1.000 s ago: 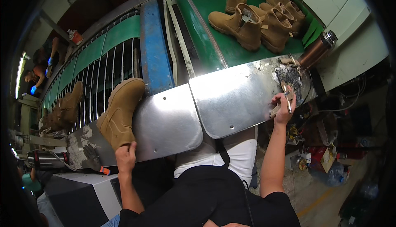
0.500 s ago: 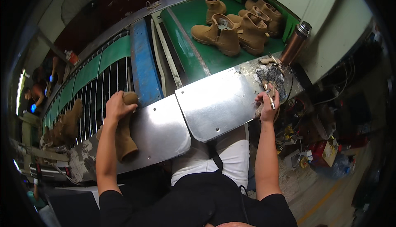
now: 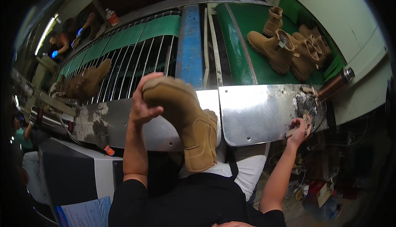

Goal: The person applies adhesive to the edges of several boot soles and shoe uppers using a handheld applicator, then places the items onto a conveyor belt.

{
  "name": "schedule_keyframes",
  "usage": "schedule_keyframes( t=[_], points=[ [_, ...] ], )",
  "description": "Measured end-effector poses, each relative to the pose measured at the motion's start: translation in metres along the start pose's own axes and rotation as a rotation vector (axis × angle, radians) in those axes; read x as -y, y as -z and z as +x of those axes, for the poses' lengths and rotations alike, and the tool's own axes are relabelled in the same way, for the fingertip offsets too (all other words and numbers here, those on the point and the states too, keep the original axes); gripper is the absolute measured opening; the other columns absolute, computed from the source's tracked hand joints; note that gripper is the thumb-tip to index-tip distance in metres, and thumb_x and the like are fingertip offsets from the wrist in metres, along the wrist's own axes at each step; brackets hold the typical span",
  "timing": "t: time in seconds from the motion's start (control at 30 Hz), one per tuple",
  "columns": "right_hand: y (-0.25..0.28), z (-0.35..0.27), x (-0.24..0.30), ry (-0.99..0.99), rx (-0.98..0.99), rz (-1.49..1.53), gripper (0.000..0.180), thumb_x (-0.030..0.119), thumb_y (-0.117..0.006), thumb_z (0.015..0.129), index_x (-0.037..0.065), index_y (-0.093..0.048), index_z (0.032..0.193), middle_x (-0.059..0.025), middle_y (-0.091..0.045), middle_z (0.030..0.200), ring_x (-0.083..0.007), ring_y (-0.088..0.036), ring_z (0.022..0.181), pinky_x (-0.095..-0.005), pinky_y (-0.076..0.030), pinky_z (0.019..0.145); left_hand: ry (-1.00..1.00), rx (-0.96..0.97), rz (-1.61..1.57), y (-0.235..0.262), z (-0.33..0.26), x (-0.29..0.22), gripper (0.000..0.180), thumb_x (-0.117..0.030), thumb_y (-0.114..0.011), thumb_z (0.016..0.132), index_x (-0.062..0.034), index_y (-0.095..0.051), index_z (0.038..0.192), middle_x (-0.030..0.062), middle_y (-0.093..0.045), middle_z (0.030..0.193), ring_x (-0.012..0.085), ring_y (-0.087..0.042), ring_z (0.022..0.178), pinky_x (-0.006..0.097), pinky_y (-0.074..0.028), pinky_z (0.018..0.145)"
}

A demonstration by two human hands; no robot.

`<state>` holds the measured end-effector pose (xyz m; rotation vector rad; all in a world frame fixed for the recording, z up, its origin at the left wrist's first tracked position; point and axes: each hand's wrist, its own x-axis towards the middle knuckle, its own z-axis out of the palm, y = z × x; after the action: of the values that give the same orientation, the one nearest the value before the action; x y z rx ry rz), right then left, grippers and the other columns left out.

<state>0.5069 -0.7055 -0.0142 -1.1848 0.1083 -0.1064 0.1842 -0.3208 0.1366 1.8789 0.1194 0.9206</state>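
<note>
A tan ankle boot (image 3: 187,124) hangs tilted in front of my body, toe up to the left and shaft down toward my lap. My left hand (image 3: 144,99) grips it around the toe, thumb on the upper and fingers at the sole. At the right end of the metal plate (image 3: 255,115), my right hand (image 3: 300,131) is closed around a thin pen-like metal tool, mostly hidden by the fingers. A short beige piece sticks out beside that hand. Just beyond it lies a blackened, crusted patch (image 3: 304,105) on the bench.
Several tan boots (image 3: 303,56) stand on the green belt (image 3: 239,62) at the right. More boots (image 3: 88,80) rest on the metal rod rack at the left. A brown metal flask (image 3: 336,82) leans by the wall. People work at the far left.
My left hand has lifted the boot off the rack side and brought it toward my body, turning it. My right hand stays by the blackened patch. The whole view has shifted.
</note>
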Motion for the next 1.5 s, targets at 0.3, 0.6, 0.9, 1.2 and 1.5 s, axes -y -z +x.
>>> schedule_keyframes(
  t=[0.3,0.6,0.9,1.2,1.5],
  points=[
    [-0.049,-0.153,0.019,-0.14,0.686,0.004,0.05,0.012,-0.057,0.086,-0.007,-0.042,0.13,-0.0071,-0.054,0.069,-0.0143,-0.053,0.057,-0.0282,-0.048,0.055,-0.089,0.116,0.038,-0.027,0.047,-0.013,0.065,-0.033,-0.084,0.069,0.003,-0.057,0.115,0.0116,-0.063,0.108,0.018,-0.063,0.095,0.029,-0.05,0.085],
    [-0.169,-0.172,0.085,0.331,1.21,0.003,0.047,-0.001,-0.062,0.077,-0.004,-0.052,0.123,-0.006,-0.06,0.068,-0.0125,-0.059,0.059,-0.0259,-0.047,0.055,-0.157,0.199,0.043,-0.037,0.06,-0.014,0.063,-0.032,-0.085,0.067,0.0027,-0.059,0.113,0.0126,-0.064,0.107,0.0202,-0.064,0.094,0.029,-0.05,0.085],
    [-0.182,-0.174,0.032,0.057,1.168,0.071,0.043,0.003,-0.053,0.085,-0.004,-0.044,0.127,-0.0079,-0.053,0.07,-0.0133,-0.051,0.056,-0.0287,-0.044,0.055,0.102,0.142,-0.193,-0.011,0.069,0.026,0.067,-0.037,-0.082,0.072,0.0005,-0.054,0.121,0.008,-0.062,0.109,0.0161,-0.059,0.101,0.03,-0.047,0.091],
    [-0.13,-0.198,-0.019,-0.166,1.118,0.09,0.038,0.005,-0.055,0.086,-0.002,-0.05,0.123,-0.0048,-0.059,0.071,-0.01,-0.055,0.06,-0.0255,-0.045,0.057,0.161,0.048,-0.28,0.009,0.064,0.059,0.083,-0.055,-0.08,0.07,0.0029,-0.052,0.124,0.0095,-0.062,0.11,0.017,-0.06,0.101,0.031,-0.048,0.091],
    [-0.123,-0.204,-0.021,-0.328,1.106,0.191,0.038,0.006,-0.056,0.087,0.0,-0.051,0.124,-0.0057,-0.058,0.073,-0.0098,-0.054,0.063,-0.0263,-0.044,0.06,0.151,0.01,-0.263,0.017,0.057,0.063,0.088,-0.058,-0.078,0.069,0.0049,-0.049,0.123,0.0117,-0.06,0.109,0.0188,-0.061,0.097,0.031,-0.05,0.087]
  ],
)
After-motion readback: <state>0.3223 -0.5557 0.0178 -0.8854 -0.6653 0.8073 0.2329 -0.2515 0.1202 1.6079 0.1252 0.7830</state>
